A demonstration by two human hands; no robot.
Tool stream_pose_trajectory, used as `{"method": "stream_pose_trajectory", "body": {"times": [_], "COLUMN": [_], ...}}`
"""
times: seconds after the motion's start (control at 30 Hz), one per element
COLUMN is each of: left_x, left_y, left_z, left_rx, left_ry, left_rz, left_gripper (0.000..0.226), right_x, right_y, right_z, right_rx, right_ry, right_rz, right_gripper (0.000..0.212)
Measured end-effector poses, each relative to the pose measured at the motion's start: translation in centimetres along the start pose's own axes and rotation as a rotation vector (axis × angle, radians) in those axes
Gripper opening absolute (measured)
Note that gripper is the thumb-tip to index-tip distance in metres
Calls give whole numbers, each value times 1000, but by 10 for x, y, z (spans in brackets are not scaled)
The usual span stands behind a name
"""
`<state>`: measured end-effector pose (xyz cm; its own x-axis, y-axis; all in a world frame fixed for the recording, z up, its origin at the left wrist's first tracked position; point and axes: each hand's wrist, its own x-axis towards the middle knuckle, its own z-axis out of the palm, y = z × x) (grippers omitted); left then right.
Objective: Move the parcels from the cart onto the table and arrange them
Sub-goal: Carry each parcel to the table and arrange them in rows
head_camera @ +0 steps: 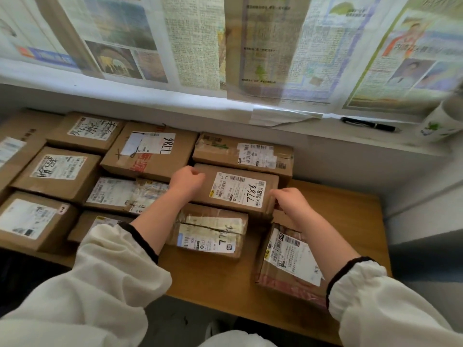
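**Ben:** What do the hands have hold of?

**Mia:** A brown parcel marked 7786 [238, 189]; the left hand [186, 180] is curled up at its left end, and the right hand [290, 200] has its fingers bent over the near right corner; both hands grip it.

**Ben:** Where is that parcel?

**Mia:** On the wooden table [350, 209], in the right-hand row; a flat parcel with a green mark [225, 156] is just behind it; a parcel with a torn label [213, 236] is just in front; I cannot tell if the held one sits flat or is a bit lifted.

**Ben:** Are there more boxes?

**Mia:** Lots; they fill the left side of the table in rows, close together; a back parcel [155, 156] has big numbers written upside down; a crooked parcel [283, 266] with red tape lies near the right edge, partly under the right arm.

**Ben:** What is behind the table?

**Mia:** A white ledge [325, 136]; a black pen [368, 125] lies on it, and a white cup with green leaves [441, 123] is near the pen; newspaper sheets [195, 41] hang above the ledge.

**Ben:** What is the person wearing?

**Mia:** White sleeves [112, 271] with dark cuffs.
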<state>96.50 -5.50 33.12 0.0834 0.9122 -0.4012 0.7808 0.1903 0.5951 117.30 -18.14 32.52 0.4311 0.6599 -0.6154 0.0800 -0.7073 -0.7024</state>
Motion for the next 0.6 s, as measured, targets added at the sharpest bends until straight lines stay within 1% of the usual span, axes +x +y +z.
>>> {"method": "stream_pose_trajectory", "body": {"times": [0.17,0.27,0.37,0.5,0.6], "left_x": [-18,-36,-57,-81,-88], "left_y": [10,23,42,84,123], "left_z": [-22,-41,-56,-70,-62], "left_rx": [-58,-40,-69,-46,-125], "left_ry": [43,67,94,178,124], "left_rz": [87,163,259,458,553], "left_gripper": [35,32,33,35,32], "right_x": [-18,-34,-55,-80,-96], "right_y": [-13,-24,-36,-49,-49], "right_z": [-15,-27,-47,-93,-139], "right_rx": [-2,9,-14,14,102], "right_ry": [-12,3,51,157,268], "right_rz": [-79,-120,-160,-202,-237], "right_gripper": [23,25,28,29,22]}}
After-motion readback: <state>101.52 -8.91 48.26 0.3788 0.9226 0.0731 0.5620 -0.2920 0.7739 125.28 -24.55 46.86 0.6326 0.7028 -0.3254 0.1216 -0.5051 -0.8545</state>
